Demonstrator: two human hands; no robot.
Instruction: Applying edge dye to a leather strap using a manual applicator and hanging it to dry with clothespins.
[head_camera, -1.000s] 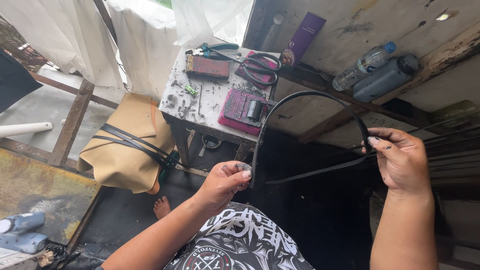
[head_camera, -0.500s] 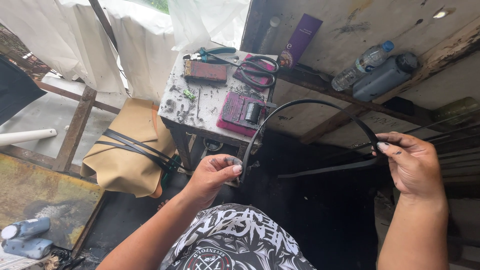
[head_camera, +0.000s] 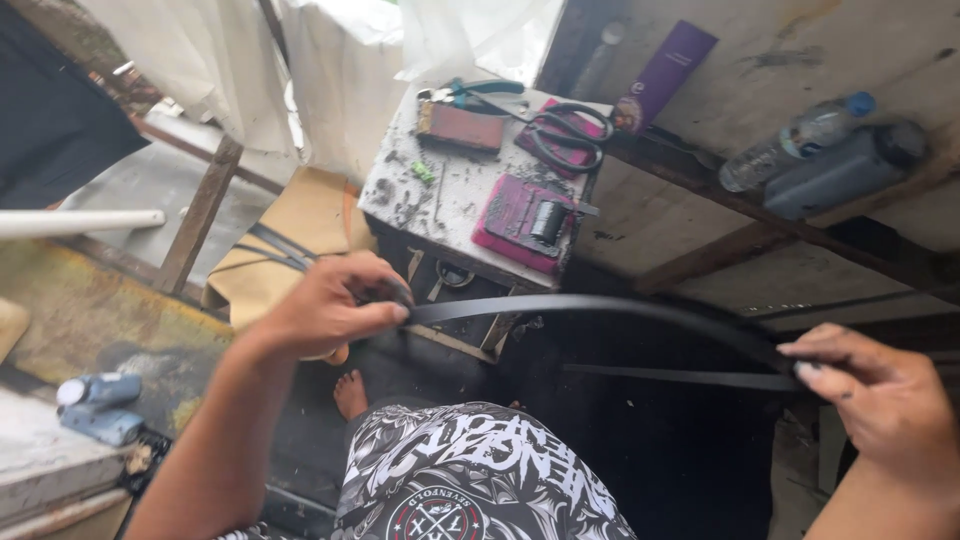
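A person's left hand (head_camera: 325, 310) and right hand (head_camera: 880, 400) each pinch one end of a black strap (head_camera: 600, 305), held bowed above the small table's (head_camera: 400, 195) near edge; it looks light, limp, best gripped near its ends.

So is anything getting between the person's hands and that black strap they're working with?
Nothing visible does. The left hand pinches one end of the black strap directly, and the right hand grips it at the other side. The strap arcs freely between them, in front of the small worktable but apart from it.
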